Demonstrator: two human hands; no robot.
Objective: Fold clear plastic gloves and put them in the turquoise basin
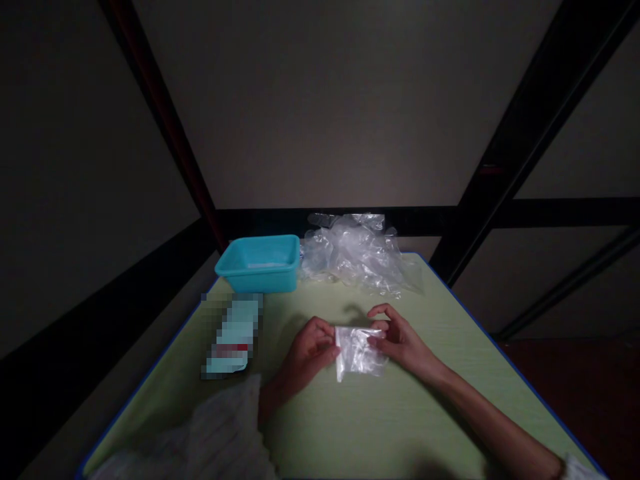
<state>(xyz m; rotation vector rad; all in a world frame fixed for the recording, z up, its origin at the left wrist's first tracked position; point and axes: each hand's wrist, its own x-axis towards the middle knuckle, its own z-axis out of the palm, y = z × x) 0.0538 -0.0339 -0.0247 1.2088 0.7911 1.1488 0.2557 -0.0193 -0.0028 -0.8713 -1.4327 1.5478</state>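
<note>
"Transparent, shiny, thin plastic: how do I hold that small rectangular piece (359, 360)?"

"My left hand (316, 345) pinches its left edge; my right hand (397, 340) grips the far right corner, one finger lifted. Probably two grips keep limp film spread. It's near the middle of the pale-green, blue-edged surface (330, 433)."

"And that crumpled heap of clear plastic (355, 253)?"

"On the far side, likely so my wrists don't brush it. The turquoise rectangular bin (260, 281) stands just left of it, perhaps for easy reach."
</note>
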